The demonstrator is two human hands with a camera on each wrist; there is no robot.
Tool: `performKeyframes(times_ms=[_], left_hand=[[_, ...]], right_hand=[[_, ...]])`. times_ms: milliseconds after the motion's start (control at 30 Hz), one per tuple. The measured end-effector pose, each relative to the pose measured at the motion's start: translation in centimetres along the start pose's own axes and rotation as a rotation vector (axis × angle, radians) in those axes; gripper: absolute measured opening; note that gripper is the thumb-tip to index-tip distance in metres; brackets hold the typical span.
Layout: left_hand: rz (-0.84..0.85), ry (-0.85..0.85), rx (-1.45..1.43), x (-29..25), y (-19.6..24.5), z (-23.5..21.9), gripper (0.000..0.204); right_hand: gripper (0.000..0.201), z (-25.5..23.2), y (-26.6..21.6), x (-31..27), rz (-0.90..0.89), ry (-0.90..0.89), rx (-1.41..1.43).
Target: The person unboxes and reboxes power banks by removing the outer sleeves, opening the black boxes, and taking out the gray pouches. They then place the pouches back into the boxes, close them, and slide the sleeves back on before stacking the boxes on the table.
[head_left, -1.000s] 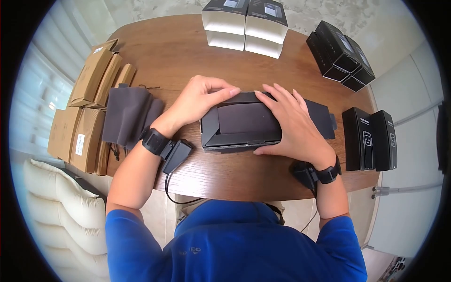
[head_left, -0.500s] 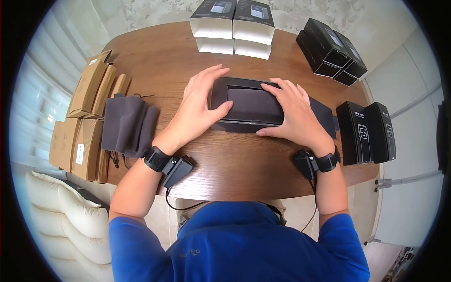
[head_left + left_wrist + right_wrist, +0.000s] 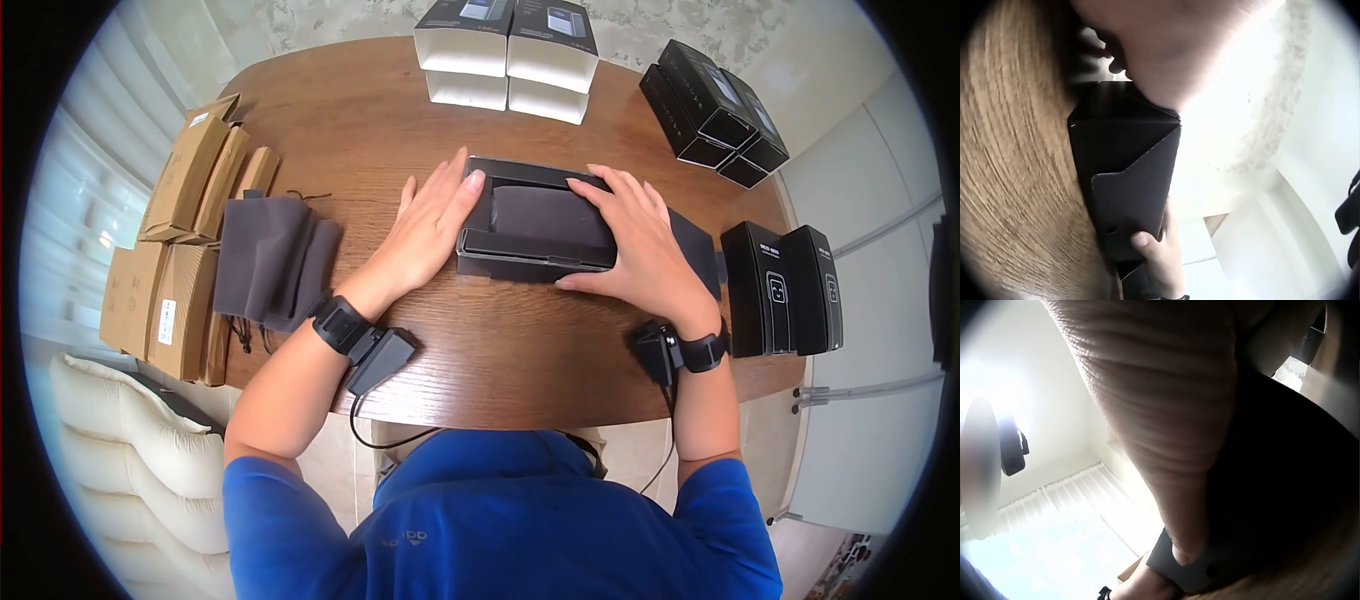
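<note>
An uncovered black box (image 3: 520, 268) lies on the table with a dark grey item (image 3: 550, 215) in its recess. My right hand (image 3: 650, 245) grips the box's right end, thumb on the near side and fingers over the far part. Against the left end lies my left hand (image 3: 428, 225), fingers fairly straight and thumb by the rim. In the left wrist view, the box (image 3: 1135, 175) shows its side, with the right hand (image 3: 1163, 259) at the far end. A thumb from my right hand (image 3: 1166, 419) touches the dark box (image 3: 1285, 469) in the right wrist view.
Brown cartons (image 3: 185, 180) and a folded grey pouch (image 3: 265, 255) stand or lie at the left of the table (image 3: 340, 100). White-ended boxes (image 3: 460, 50) are at the back, black boxes (image 3: 705, 105) at back right, and two upright black boxes (image 3: 758, 290) at the right.
The box has shifted away from the body, and its near side sits straighter. My left hand has gone from bent fingers at the far corner to straighter fingers along the left end. The right hand keeps its grip.
</note>
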State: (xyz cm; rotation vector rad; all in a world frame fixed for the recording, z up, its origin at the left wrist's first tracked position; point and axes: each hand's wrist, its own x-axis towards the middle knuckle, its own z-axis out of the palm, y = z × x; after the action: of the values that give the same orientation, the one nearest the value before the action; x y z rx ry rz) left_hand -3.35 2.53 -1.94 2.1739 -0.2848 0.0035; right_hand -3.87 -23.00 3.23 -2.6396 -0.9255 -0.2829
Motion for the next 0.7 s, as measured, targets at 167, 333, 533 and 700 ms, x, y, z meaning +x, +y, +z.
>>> performKeyframes(times_ms=[167,333,533,700], left_hand=[[0.165,0.13,-0.161,0.0,1.0,-0.4,0.078],[0.324,-0.037,-0.028,-0.3,1.6,-1.5,0.096],[0.383,-0.135,0.098,-0.5,1.6,-1.4,0.113],[0.372,-0.132,0.182,-0.9,2.5,-1.7,0.111]], right_hand=[[0.068,0.0,0.5,-0.1,-0.045,0.043,0.035],[0.037,0.3,1.7,0.2,0.073,0.157,0.279],[0.03,0.1,1.4,0.1,0.113,0.179,0.154],[0.026,0.0,1.3,0.0,0.118,0.154,0.093]])
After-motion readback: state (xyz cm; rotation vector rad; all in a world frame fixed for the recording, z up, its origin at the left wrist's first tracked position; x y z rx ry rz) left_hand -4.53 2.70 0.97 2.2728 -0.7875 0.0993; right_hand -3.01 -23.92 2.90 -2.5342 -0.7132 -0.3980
